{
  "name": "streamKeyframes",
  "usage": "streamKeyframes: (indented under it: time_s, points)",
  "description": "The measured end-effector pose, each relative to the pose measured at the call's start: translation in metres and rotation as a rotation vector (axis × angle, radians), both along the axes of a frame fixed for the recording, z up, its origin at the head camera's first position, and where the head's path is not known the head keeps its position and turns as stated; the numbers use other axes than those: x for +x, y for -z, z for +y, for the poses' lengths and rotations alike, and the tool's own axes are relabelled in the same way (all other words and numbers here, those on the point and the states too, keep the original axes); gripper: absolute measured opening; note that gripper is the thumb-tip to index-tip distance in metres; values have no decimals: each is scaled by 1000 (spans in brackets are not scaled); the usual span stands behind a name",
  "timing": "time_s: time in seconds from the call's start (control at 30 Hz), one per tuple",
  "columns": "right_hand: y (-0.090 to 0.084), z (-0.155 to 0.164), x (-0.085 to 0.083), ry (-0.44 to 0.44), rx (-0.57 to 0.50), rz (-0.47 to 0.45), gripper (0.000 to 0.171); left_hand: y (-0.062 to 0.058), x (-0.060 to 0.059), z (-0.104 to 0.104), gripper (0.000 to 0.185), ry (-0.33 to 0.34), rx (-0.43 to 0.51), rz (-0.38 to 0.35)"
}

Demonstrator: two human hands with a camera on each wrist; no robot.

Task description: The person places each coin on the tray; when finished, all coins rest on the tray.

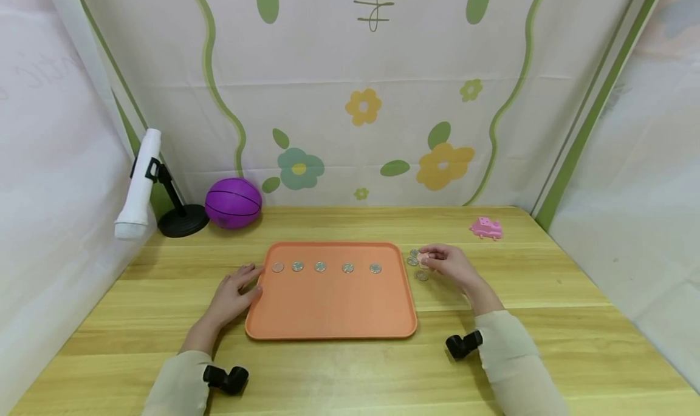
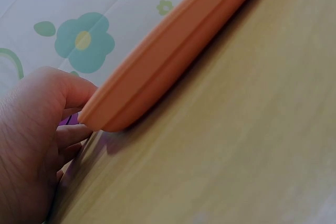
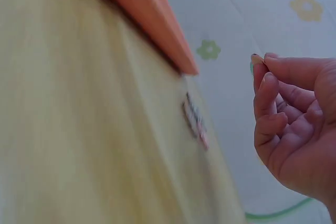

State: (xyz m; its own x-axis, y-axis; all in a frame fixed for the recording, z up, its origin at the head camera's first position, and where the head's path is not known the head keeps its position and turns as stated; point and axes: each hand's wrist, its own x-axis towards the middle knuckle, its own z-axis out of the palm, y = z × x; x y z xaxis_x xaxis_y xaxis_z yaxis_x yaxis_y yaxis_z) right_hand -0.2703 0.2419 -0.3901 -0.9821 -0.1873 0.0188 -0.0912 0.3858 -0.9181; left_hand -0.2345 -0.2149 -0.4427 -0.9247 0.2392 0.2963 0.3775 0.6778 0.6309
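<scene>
An orange tray lies on the table, bearing a row of several coins, with a copper-coloured coin at its left end and a silver coin among the others. My left hand rests at the tray's left edge, thumb and fingertips touching the rim with fingers loosely extended. Right of the tray, my right hand pinches a small coin between thumb and index finger, the other fingers curled. Below its fingertips, loose coins lie on the table; the fingers partly hide that group.
A purple ball sits at the back left, beside a black stand holding a white tube-shaped object. At the back right is a pink toy. A flower-printed cloth hangs behind the wooden table.
</scene>
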Motion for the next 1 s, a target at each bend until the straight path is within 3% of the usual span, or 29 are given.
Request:
streamKeyframes:
  time_s: [0.13,0.43,0.73,1.0]
  points:
    - [-15,-21,-3,-57,-17,-13,36,0,0,0,44,0,1,4]
    - [-21,-84,-20,-175,-75,-19,35,0,0,0,44,-5,1,0]
    - [-38,-154,0,-314,-187,-94,32,-1,0,1,43,-8,-2,-5]
    - [-25,-200,11,-365,-177,-108,27,-2,1,1,43,-7,-2,-10]
